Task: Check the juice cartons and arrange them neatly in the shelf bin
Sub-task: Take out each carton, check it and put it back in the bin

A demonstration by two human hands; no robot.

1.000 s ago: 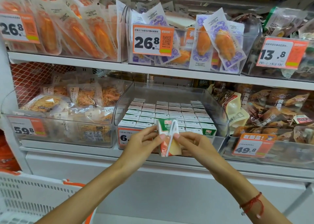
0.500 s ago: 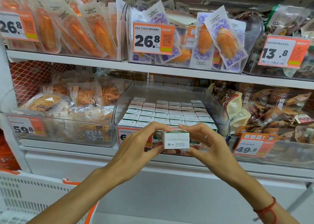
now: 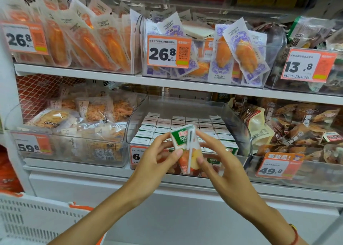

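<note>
Head view: you hold one juice carton [image 3: 185,148] up in front of the clear shelf bin [image 3: 239,133], its green band and fruit print turned toward you, a wrapped white straw [image 3: 189,151] running down its face. Your left hand [image 3: 154,163] pinches the carton's left edge, thumb on the front; your right hand [image 3: 220,163] grips the right edge with fingertips at the top and bottom corners. Behind it, the other cartons [image 3: 185,123] stand packed in rows inside the bin (tops up, front row showing green labels).

The hold is all fingertips, so a slip could drop the carton onto the shelf ledge [image 3: 92,172] below. Squeezing too hard could dent it or peel the straw loose. Setting it back carelessly could knock the front row crooked, or catch the orange price tag [image 3: 136,156] on the bin's front wall.
</note>
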